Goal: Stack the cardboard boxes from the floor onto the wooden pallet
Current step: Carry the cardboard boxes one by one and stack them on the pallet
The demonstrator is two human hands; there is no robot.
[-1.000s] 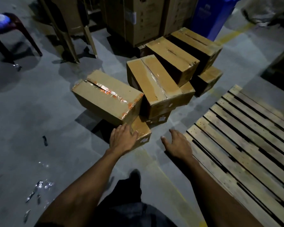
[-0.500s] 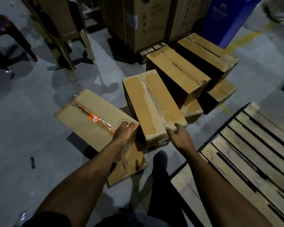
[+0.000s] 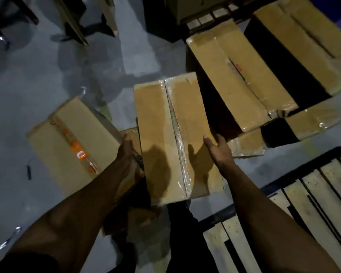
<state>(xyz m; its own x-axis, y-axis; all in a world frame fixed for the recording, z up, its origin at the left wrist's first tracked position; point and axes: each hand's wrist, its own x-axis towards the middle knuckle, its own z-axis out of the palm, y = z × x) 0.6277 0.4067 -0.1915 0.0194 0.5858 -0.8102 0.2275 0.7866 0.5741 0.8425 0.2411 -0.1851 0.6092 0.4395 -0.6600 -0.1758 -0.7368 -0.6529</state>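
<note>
A long cardboard box (image 3: pixel 159 134) sealed with clear tape down its middle lies in front of me. My left hand (image 3: pixel 126 152) presses flat against its left side. My right hand (image 3: pixel 220 152) clasps its right edge, thumb on top. A box with orange-printed tape (image 3: pixel 67 142) lies to the left, tilted on a smaller box. Two more long boxes (image 3: pixel 244 79) (image 3: pixel 303 36) lean behind at the right, over lower boxes (image 3: pixel 248 142) (image 3: pixel 313 121). The wooden pallet (image 3: pixel 333 194) lies bare at the lower right.
Chair legs (image 3: pixel 75 22) stand at the top left on the grey concrete floor. Large cartons on another pallet (image 3: pixel 203 18) rise at the top. Shiny tape scraps (image 3: pixel 8 239) and a small dark object (image 3: pixel 29 171) lie on the floor at the left. My legs are below the box.
I have leaned in over the boxes. My left hand moved off the orange-taped box to the middle box's left side, and my right hand slid along its right edge.
</note>
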